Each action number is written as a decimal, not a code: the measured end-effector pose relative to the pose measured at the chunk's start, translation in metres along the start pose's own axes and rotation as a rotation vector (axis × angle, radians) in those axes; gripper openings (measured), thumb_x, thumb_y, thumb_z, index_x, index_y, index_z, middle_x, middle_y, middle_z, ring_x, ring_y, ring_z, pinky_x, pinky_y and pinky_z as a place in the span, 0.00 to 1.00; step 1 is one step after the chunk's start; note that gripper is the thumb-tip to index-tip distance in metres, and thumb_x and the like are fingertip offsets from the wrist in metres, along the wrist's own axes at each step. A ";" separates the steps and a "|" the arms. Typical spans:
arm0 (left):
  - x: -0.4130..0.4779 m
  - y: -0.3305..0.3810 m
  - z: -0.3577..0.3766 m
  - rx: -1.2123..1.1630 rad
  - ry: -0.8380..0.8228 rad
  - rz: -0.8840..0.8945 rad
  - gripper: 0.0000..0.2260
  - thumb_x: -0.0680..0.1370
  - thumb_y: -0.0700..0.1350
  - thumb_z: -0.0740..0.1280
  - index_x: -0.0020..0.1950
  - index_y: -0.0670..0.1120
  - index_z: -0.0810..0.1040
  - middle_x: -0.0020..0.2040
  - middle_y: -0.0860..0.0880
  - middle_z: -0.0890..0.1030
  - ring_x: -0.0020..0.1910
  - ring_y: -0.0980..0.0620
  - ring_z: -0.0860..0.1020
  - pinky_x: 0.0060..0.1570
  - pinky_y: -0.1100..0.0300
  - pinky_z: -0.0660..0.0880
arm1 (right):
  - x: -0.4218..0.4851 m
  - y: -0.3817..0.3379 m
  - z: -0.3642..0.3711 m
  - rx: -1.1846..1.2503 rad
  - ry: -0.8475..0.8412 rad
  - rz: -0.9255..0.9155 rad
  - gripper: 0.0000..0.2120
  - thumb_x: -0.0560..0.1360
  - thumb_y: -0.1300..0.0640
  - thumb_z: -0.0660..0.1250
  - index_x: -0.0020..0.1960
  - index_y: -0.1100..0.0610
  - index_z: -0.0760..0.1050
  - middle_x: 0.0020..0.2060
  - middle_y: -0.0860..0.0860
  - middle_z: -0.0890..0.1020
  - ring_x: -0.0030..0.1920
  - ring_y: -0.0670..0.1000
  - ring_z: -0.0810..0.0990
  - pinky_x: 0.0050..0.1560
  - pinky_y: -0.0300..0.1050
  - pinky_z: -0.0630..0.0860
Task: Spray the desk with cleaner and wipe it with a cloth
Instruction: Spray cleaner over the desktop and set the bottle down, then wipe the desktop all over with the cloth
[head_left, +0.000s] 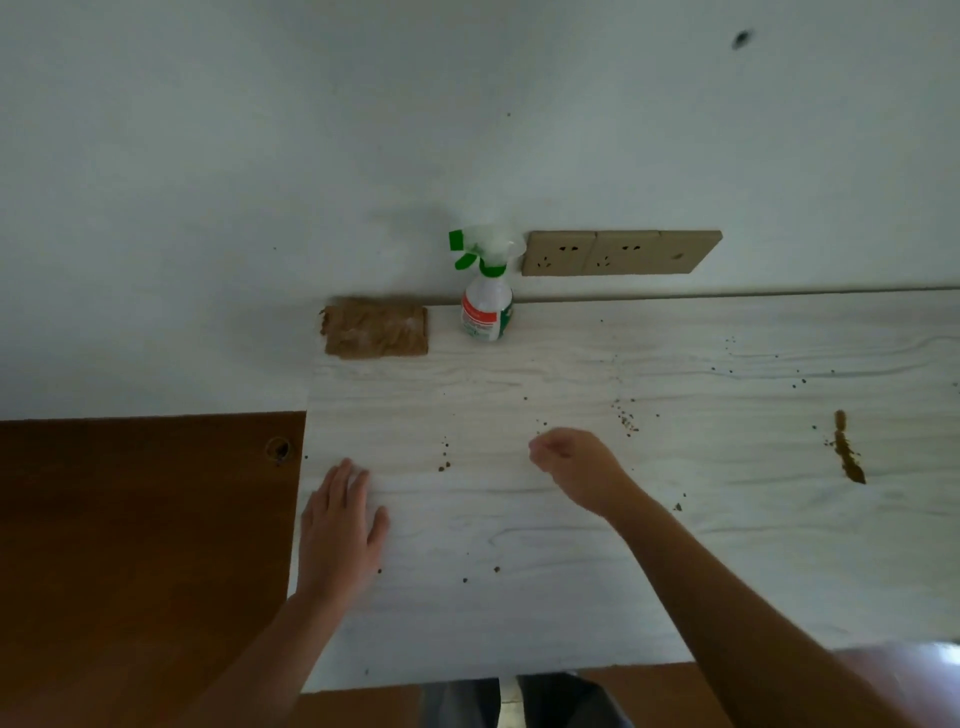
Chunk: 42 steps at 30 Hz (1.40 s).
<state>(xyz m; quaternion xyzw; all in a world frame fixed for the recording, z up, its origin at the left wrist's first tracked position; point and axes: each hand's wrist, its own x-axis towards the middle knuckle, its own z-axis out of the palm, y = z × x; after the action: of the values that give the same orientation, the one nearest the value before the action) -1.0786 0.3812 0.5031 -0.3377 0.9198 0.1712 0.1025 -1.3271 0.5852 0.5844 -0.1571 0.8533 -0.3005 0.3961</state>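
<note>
Nothing picked up yet, so the step in hand looks like the reach for the bottle (487, 306). It stands upright at the back of the desk (571, 597), close to the wall, nozzle facing left, just left of the sockets (621, 253). The cloth (375, 327) lies flat just left of the bottle at the desk's back left corner, not touching it.

Hands: both empty, well apart. Left hand (340, 525) lies flat on the desk nr the left edge, fingers straight. Right hand (571, 462) is over the middle, fingers loosely curled, nothing in it as far as I can see. Can't tell if it touches the top.

How to do it well, imo:
- Right hand is nearer the bottle & roughly in line w/ it, so use that one.
- Wrap the neck under the green collar, index on the trigger, lift straight up.
- Keep the nozzle off the sockets; spray down at the top, not toward the wall.
- Aim where the dirt is: crumbs (626, 418) scattered mid-desk & to the right, brown smear (847, 452) far right.
- Smear prob needs a heavier dose + a moment to soak.
- Left hand is free to fetch the cloth.

Risk: a careless wipe pushes crumbs off the edge, so gather them to one spot.
</note>
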 end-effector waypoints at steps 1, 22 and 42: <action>0.000 0.000 -0.002 0.000 -0.021 0.001 0.25 0.84 0.54 0.60 0.79 0.45 0.66 0.82 0.43 0.62 0.82 0.43 0.59 0.77 0.43 0.63 | -0.015 0.015 0.010 0.049 -0.015 0.032 0.07 0.78 0.56 0.67 0.44 0.48 0.81 0.40 0.44 0.83 0.44 0.48 0.81 0.51 0.46 0.77; -0.055 -0.014 -0.062 -0.138 -0.124 -0.243 0.21 0.85 0.58 0.56 0.70 0.49 0.77 0.65 0.49 0.82 0.63 0.49 0.81 0.63 0.52 0.78 | -0.032 0.022 0.047 0.152 -0.073 -0.038 0.05 0.78 0.54 0.67 0.47 0.45 0.79 0.45 0.46 0.85 0.47 0.49 0.84 0.53 0.52 0.80; 0.058 -0.120 -0.106 -0.104 -0.169 0.171 0.20 0.85 0.58 0.56 0.74 0.52 0.71 0.68 0.55 0.77 0.63 0.58 0.77 0.61 0.61 0.76 | 0.138 -0.160 0.106 -0.002 0.326 0.113 0.26 0.78 0.48 0.67 0.71 0.58 0.68 0.65 0.56 0.76 0.63 0.58 0.77 0.62 0.51 0.73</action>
<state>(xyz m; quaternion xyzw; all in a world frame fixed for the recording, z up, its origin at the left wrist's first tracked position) -1.0514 0.2208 0.5532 -0.2473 0.9232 0.2548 0.1471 -1.3284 0.3508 0.5521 -0.0584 0.9140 -0.2986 0.2684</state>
